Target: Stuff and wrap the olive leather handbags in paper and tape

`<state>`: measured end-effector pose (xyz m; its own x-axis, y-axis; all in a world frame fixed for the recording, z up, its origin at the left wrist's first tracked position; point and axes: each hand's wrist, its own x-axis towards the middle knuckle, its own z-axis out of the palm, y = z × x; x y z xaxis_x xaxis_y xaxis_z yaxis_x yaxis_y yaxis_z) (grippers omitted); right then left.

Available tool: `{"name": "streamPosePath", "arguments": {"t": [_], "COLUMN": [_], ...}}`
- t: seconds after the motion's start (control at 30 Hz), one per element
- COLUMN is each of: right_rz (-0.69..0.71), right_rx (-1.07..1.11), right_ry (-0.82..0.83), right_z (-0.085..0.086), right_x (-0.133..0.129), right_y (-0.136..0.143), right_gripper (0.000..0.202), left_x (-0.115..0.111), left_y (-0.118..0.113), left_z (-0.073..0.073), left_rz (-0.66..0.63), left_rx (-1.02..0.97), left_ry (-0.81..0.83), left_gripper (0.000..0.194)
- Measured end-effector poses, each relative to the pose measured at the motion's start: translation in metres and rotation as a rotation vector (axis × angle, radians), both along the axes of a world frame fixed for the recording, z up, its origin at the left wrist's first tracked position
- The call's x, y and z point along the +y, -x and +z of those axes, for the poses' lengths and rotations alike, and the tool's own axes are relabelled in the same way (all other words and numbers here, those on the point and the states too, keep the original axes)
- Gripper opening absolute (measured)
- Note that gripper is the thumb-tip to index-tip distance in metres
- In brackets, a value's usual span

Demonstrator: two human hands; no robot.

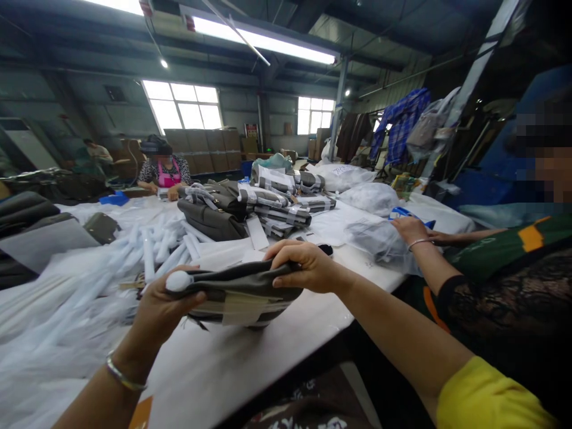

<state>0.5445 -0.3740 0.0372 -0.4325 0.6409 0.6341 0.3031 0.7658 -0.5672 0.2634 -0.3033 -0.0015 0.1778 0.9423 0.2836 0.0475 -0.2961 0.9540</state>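
Between my two hands a dark grey-green folded bag (250,278) is held just over the front of the white table. A pale wrap goes round its middle, and a round white end of a roll (179,281) sticks out at its left end. My left hand (167,304) grips that end, thumb on the near side. At the right end, my right hand (308,266) pinches the upper edge, fingers on top and thumb in front. The bag's underside and far side are hidden.
Beyond lies a pile of wrapped grey bags (286,199). White foam-like rolls (154,244) and plastic sheets (58,333) cover the left. At right, a co-worker's hand (411,229) holds a blue tool over clear plastic bags (375,238). Another person (165,170) sits across the table.
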Motion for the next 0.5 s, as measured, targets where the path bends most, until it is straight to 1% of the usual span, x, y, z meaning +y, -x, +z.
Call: {"name": "streamPosePath", "arguments": {"t": [0.07, 0.13, 0.23, 0.3, 0.37, 0.43, 0.47, 0.5], "right_rz": [0.018, 0.023, 0.01, -0.014, -0.066, -0.147, -0.193, -0.237], "right_rx": [0.07, 0.123, 0.167, 0.19, 0.232, 0.274, 0.289, 0.298], "right_ry": [0.029, 0.055, 0.085, 0.089, 0.065, 0.005, -0.031, -0.053], "right_z": [-0.004, -0.008, -0.01, -0.011, -0.012, -0.014, -0.016, -0.019], "right_x": [0.0, 0.0, -0.002, -0.004, -0.006, -0.009, -0.01, -0.011], "right_y": [0.001, 0.002, 0.006, 0.01, 0.015, 0.018, 0.019, 0.018], "right_gripper": [0.017, 0.016, 0.015, 0.013, 0.01, 0.007, 0.007, 0.015], "left_x": [0.0, -0.001, -0.001, 0.0, 0.001, 0.001, -0.001, -0.003], "left_y": [0.001, 0.002, 0.006, 0.008, 0.009, 0.007, 0.006, 0.004], "left_z": [-0.005, -0.008, -0.011, -0.012, -0.012, -0.01, -0.008, -0.005], "left_rz": [0.001, -0.026, -0.058, -0.051, -0.031, -0.033, -0.042, -0.052], "left_rx": [-0.036, -0.031, -0.037, -0.049, -0.039, -0.004, 0.017, 0.034], "left_ry": [-0.002, 0.003, 0.014, 0.003, -0.008, 0.0, 0.007, 0.011], "left_gripper": [0.051, 0.054, 0.055, 0.052, 0.052, 0.053, 0.053, 0.052]}}
